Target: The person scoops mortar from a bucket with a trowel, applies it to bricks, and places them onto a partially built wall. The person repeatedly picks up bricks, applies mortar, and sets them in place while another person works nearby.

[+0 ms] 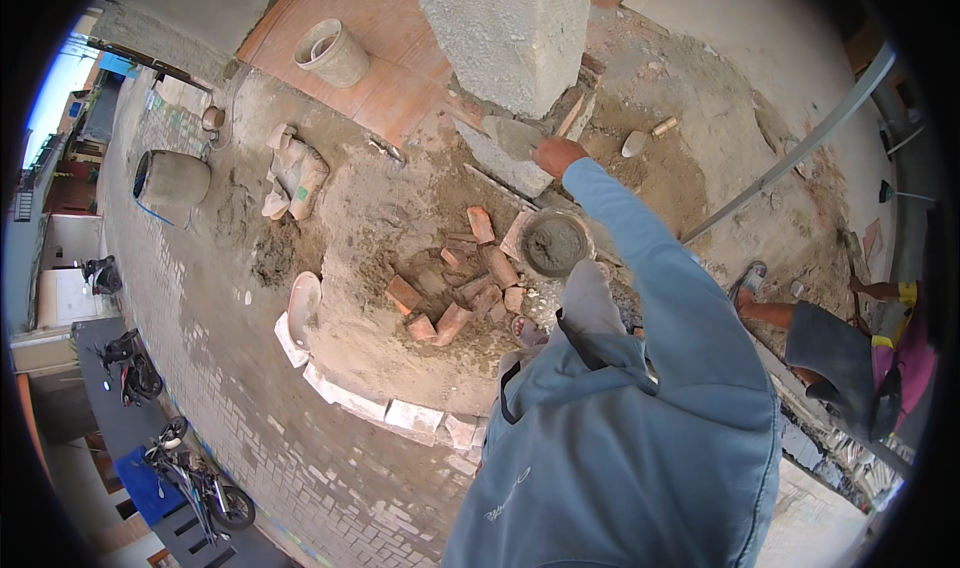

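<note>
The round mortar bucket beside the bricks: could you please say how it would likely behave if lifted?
The mortar bucket is probably heavy for its size, given the grey mortar inside. That looks wet, so tilting might spill some.

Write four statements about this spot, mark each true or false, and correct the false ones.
1. The right hand is near the rough grey column. True.
2. The round bucket by the bricks is empty. False: the bucket holds grey mix.
3. A light-handled trowel lies on the sand. True.
4. The bricks are neatly stacked. False: the bricks lie in a loose scatter.
</note>
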Tool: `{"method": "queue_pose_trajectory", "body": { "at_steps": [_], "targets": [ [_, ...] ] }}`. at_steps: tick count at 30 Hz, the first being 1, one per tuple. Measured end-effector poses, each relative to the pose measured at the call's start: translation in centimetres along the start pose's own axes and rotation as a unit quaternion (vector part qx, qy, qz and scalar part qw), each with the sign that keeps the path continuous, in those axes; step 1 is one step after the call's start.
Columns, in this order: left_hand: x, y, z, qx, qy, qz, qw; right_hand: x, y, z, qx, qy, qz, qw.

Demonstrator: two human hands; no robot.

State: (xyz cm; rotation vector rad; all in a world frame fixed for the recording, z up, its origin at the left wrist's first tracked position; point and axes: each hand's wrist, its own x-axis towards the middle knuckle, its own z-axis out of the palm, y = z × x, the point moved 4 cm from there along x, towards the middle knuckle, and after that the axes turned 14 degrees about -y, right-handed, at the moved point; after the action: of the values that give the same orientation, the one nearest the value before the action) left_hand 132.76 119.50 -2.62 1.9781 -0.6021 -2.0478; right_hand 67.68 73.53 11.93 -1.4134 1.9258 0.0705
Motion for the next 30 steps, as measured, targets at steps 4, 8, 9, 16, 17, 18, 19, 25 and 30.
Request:
{"method": "queue_pose_trajectory", "body": {
  "at_steps": [4,8,9,16,17,18,19,25,30],
  "targets": [
    [0.7,-1.4,0.3,0.085,-0.01,0.066,0.994,6.1,-1.1,0.1,0.014,0.064,0.047,0.997],
    [-2.7,-0.8,-1.9,0.164,0.082,0.081,0.98,4.6,0.9,-0.9,-0.011,-0.005,-0.017,1.0],
    [-2.2,-0.3,0.1,0.124,0.082,0.059,0.987,4.0,5.1,-1.2,-0.037,0.022,-0.019,0.999],
    [-2.2,-5.3,2.4,0.199,0.033,-0.057,0.978,-8.5,11.7,2.3,-0.031,0.046,0.102,0.993],
    [-2.0,-6.3,2.0,0.237,0.017,-0.053,0.97,-10.2,10.7,2.8,-0.005,0.033,0.113,0.993],
    [-1.5,-6.9,2.2,0.274,0.001,-0.045,0.961,-11.3,10.3,3.3,0.021,0.023,0.124,0.992],
    [-0.9,-7.0,2.7,0.205,0.037,-0.047,0.977,-12.0,10.7,4.5,0.025,0.039,0.111,0.993],
    [6.9,2.0,4.0,0.184,0.008,-0.038,0.982,-8.3,13.1,16.2,-0.015,0.009,0.037,0.999],
    [16.9,11.5,3.5,0.221,0.055,0.03,0.973,-3.1,14.8,22.8,-0.127,-0.124,0.103,0.979]
  ]
}}
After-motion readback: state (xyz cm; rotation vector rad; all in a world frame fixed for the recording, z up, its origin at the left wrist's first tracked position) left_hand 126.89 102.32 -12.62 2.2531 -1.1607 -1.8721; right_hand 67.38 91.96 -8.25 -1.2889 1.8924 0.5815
